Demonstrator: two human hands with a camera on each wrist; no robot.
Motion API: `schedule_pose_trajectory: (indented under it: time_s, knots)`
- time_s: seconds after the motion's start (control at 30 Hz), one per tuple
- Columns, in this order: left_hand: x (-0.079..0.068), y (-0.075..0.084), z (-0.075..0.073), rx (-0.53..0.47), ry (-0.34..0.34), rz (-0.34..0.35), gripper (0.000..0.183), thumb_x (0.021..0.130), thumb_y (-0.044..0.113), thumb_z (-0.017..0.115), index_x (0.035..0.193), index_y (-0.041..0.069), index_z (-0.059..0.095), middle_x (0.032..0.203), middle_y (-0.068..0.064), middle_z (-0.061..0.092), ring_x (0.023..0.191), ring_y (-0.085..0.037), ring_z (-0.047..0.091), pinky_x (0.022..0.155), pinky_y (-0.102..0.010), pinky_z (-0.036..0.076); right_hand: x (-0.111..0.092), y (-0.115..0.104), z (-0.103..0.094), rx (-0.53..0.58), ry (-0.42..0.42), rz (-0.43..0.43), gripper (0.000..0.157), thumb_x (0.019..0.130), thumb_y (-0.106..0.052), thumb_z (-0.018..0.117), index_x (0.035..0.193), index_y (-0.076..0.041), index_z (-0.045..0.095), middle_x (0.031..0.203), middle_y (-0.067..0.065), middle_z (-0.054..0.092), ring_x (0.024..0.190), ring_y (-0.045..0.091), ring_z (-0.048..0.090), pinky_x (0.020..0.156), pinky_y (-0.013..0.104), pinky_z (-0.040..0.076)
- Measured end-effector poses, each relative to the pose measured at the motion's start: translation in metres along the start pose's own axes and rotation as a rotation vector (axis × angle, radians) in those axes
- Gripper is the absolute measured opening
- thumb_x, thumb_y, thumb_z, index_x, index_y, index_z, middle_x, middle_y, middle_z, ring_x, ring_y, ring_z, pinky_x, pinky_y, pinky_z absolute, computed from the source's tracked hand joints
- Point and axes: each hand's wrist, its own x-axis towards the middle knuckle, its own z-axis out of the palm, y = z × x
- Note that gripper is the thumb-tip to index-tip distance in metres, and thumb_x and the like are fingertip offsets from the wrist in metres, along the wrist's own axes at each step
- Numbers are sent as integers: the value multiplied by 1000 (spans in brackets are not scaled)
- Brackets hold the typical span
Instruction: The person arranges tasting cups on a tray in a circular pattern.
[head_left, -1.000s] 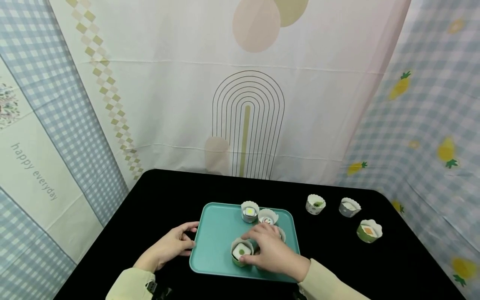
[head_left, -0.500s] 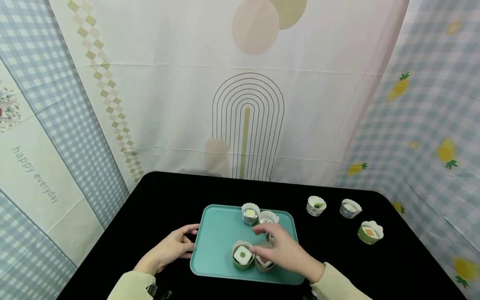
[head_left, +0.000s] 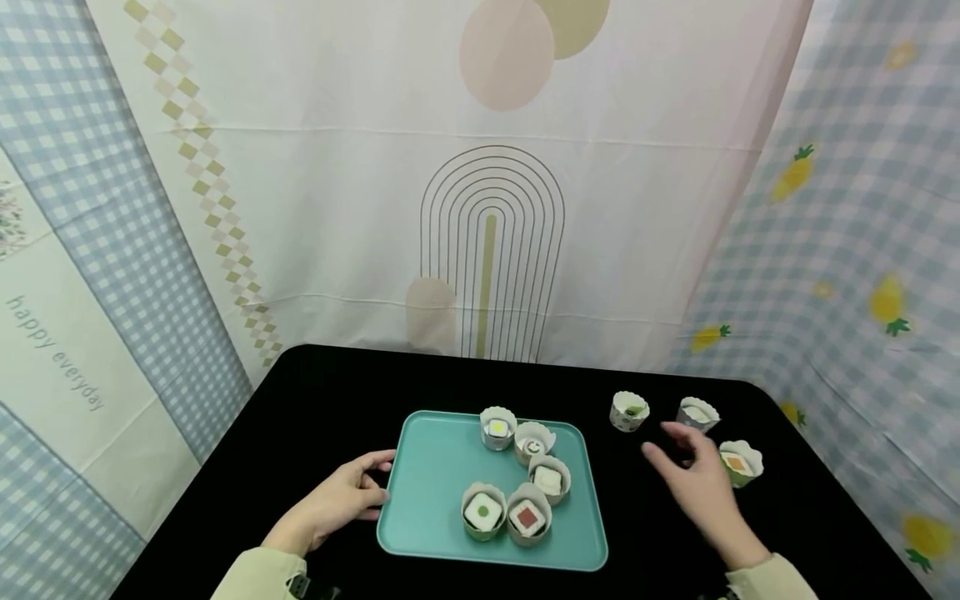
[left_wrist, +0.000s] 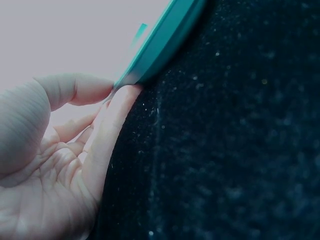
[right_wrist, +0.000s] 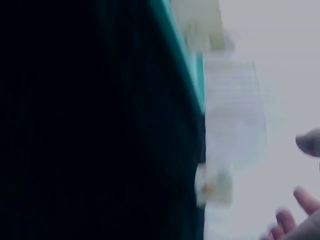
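My left hand (head_left: 333, 500) holds the left rim of a teal tray (head_left: 431, 475); in the left wrist view its thumb (left_wrist: 75, 90) and a finger meet at the tray's edge. Scalloped paper cups stand on the tray's right half, each with a small pale piece inside. Their pieces include one with a green dot (head_left: 483, 512), one with a red square (head_left: 527, 518) and one with a yellow centre (head_left: 497, 428). Right of the tray, my right hand (head_left: 705, 492) is in the air with thumb and fingers spread, holding nothing, near a green cup with an orange-centred piece (head_left: 738, 463).
On the black table (head_left: 352, 387), a white cup with something green inside (head_left: 629, 412) and a grey cup (head_left: 697, 412) stand beyond the right hand. Patterned curtains (head_left: 322, 208) surround the table at the back and sides. The right wrist view is blurred.
My right hand has let go of the cup at the tray's front right and moved right, off the tray, towards the loose cups. The left hand has stayed at the tray's rim.
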Motion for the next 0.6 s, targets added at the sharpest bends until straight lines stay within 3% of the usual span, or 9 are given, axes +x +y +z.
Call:
schedule_pose_trajectory:
  time_s: [0.13, 0.2, 0.33, 0.47, 0.6]
  knots:
    - [0, 0, 0, 0, 1, 5, 64, 89, 6, 64, 147, 7, 39, 132, -16, 44, 90, -26, 59, 75, -42, 56, 11, 31, -25, -35, 122, 202, 68, 88, -37, 70, 139, -1, 44, 141, 30, 33, 125, 47, 25, 100, 63, 20]
    - [0, 1, 1, -2, -2, 6, 64, 89, 7, 64, 147, 7, 39, 131, -16, 44, 90, -26, 59, 75, -42, 56, 15, 43, -36, -32, 153, 326, 79, 87, -45, 68, 146, -4, 35, 146, 31, 20, 130, 51, 11, 101, 71, 8]
    - [1, 3, 3, -3, -8, 7, 64, 89, 7, 64, 147, 7, 39, 132, -16, 43, 90, -26, 59, 76, -42, 56, 24, 56, -53, 31, 173, 490, 98, 84, -57, 64, 153, -8, 14, 149, 27, 7, 133, 46, 1, 105, 70, 0]
    - [1, 1, 4, -4, -11, 8, 64, 89, 6, 64, 147, 6, 39, 132, -17, 43, 90, -25, 59, 76, -42, 56, 29, 69, -61, 85, 107, 603, 113, 80, -68, 59, 152, -10, -6, 149, 25, -1, 133, 44, -3, 105, 66, 6]
    - [1, -1, 4, -8, -17, 10, 64, 88, 6, 64, 147, 6, 38, 132, -17, 44, 90, -25, 60, 76, -42, 56, 31, 83, -66, 176, 21, 686, 119, 80, -70, 57, 150, -11, -18, 151, 28, -10, 138, 47, -12, 105, 66, 14]
